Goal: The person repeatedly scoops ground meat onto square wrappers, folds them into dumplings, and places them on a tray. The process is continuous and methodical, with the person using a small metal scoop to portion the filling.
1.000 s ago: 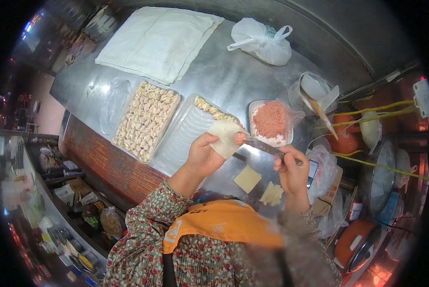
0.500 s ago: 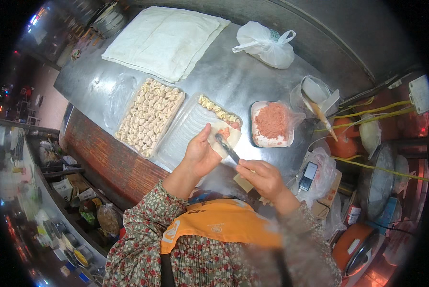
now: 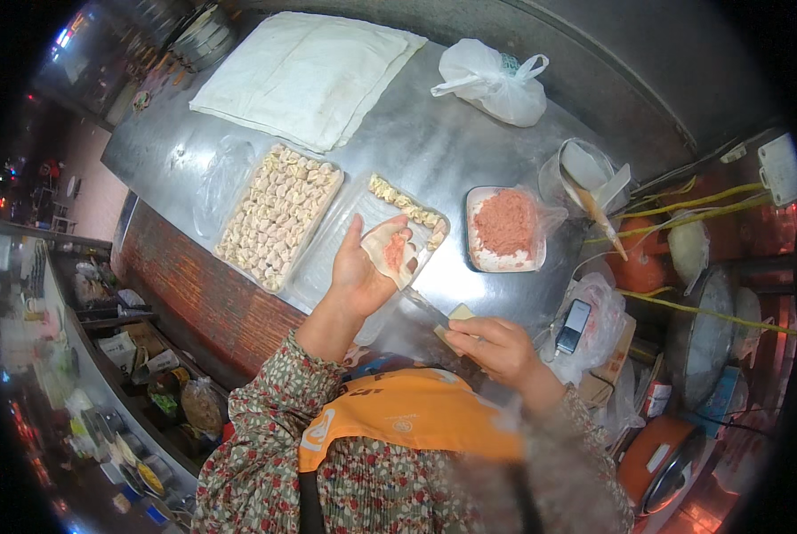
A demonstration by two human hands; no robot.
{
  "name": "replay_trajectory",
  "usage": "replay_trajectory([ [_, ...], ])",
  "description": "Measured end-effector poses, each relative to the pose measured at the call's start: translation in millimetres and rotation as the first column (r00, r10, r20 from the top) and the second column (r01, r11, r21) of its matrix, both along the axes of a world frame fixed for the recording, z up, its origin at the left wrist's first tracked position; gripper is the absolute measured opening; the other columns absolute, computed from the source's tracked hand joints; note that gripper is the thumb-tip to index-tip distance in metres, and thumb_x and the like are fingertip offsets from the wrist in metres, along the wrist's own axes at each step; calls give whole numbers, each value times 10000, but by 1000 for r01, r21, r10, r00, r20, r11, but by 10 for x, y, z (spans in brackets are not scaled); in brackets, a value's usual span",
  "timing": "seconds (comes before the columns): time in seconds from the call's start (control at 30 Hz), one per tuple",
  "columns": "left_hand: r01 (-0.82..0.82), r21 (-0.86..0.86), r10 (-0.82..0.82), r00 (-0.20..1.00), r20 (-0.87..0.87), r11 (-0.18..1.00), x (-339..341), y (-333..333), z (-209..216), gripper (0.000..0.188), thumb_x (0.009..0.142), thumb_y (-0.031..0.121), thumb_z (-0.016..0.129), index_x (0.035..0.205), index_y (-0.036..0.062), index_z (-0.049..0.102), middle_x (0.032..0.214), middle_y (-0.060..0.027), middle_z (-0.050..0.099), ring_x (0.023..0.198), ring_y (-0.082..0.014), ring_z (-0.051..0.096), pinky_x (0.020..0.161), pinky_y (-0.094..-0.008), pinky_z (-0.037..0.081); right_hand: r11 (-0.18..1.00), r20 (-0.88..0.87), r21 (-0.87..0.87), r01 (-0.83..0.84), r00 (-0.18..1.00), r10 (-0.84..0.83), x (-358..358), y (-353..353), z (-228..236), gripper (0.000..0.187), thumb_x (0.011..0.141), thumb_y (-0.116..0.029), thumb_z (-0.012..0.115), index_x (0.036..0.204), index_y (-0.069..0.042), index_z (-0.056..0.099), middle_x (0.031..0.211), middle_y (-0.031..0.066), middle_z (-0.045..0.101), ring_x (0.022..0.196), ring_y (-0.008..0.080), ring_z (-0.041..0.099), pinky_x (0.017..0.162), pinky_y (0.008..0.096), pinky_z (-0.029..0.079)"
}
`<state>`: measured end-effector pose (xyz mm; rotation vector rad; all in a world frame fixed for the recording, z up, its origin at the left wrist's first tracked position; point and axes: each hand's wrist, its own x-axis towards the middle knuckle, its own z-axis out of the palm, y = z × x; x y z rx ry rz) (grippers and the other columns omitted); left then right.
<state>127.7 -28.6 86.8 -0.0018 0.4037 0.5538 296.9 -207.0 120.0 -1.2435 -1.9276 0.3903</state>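
Palm up, my left hand (image 3: 356, 283) supports a pale dough wrapper (image 3: 378, 242) across its fingers, over the near part of a clear tray. Pink minced filling (image 3: 397, 254) is smeared on the wrapper. My right hand (image 3: 498, 354) is closed around the handle of a narrow flat metal spreader (image 3: 430, 309), whose blade points toward the wrapper's lower edge, apart from the filling. Beside the right fingers lies a small stack of pale wrappers (image 3: 460, 313), partly hidden. The clear tray (image 3: 323, 267) holds folded dumplings (image 3: 398, 202) along its far and right sides.
Left of it, another tray (image 3: 221, 233) is full of dumplings. To the right stands a white dish (image 3: 472, 240) of pink mince. White cloths (image 3: 305, 76), a tied plastic bag (image 3: 496, 84) and a clear container (image 3: 566, 182) sit farther back. A phone (image 3: 573, 326) rests on plastic at the right.
The spreader has drawn back from the wrapper toward me, leaving the filling smeared. My left hand has tilted and moved slightly left, and my right hand has shifted down and right.
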Motion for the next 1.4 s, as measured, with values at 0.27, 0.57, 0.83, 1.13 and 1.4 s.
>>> replay_trajectory([
  [0.27,-35,147,84,937,-339,989,100,-110,-92,234,941,115,512,1120,-33,498,811,-60,513,724,-150,507,694,-278,472,995,-11,42,93,996,-92,-55,170,1,284,743,-32,668,1025,-18,642,987,126,642,811,252,638,672,313,523],
  [0.57,65,213,76,803,-591,975,219,-174,-523,367,973,324,460,699,82,442,650,-54,463,592,-201,477,586,-345,454,963,-218,-205,173,951,-218,-250,216,-230,212,760,-22,683,971,-6,664,923,129,646,786,249,635,650,303,512],
  [0.83,156,256,71,714,-697,954,411,177,-986,313,965,313,489,859,20,521,626,21,408,441,-65,321,373,-215,246,874,-211,-266,407,860,-465,85,53,-277,156,834,-1,616,984,23,652,914,117,646,799,194,636,688,266,513],
  [1.13,291,410,65,744,-665,864,421,272,-1192,306,864,51,546,1155,7,464,915,-62,560,858,-153,557,737,-253,459,775,-313,-426,467,727,-611,309,-113,-518,152,864,38,562,991,48,645,954,130,626,799,178,647,717,254,527],
  [1.4,759,606,559,402,-725,240,440,214,-1415,252,764,67,663,996,28,573,932,-124,586,808,-259,572,701,-318,469,755,-233,-418,506,743,-627,329,-64,-526,148,860,25,577,987,47,650,934,113,632,783,163,649,690,250,525],
])
